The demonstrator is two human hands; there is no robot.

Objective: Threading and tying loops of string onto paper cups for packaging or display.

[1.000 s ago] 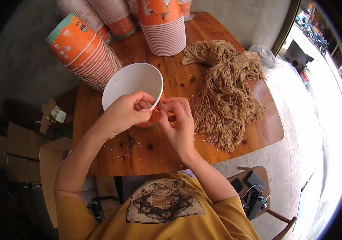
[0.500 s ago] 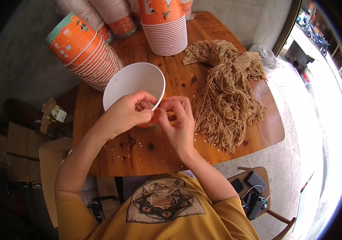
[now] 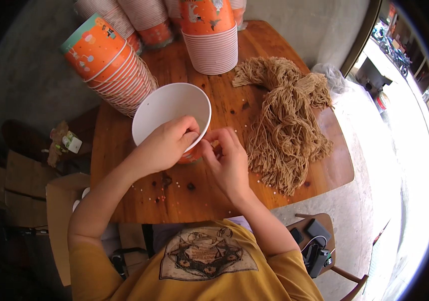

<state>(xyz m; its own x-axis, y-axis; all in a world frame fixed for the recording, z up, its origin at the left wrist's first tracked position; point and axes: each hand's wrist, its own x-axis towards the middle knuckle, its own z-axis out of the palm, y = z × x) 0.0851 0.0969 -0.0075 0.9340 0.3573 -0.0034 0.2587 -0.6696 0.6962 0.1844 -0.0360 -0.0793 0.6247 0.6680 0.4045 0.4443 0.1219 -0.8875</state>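
A paper bucket, white inside and orange outside, leans toward me on the wooden table. A small dark hole shows in its far inner wall. My left hand reaches over the near rim, its curled fingers inside against the wall; their tips are hidden. At the outside of that same wall, my right hand has thumb and fingers closed in a pinch. What either hand pinches is too small or covered to make out. Right of the hands lies a heap of tan twisted cords.
A tilted stack of orange buckets, with cords hanging along it, stands at the left. Another stack stands upside down behind. Tiny paper dots lie scattered near the front edge. A stool with electronic devices is at the lower right.
My left hand has shifted deeper inside the bucket, and its thumb no longer shows outside the rim. The right hand keeps pinching at the outer wall. The whole view has shifted slightly.
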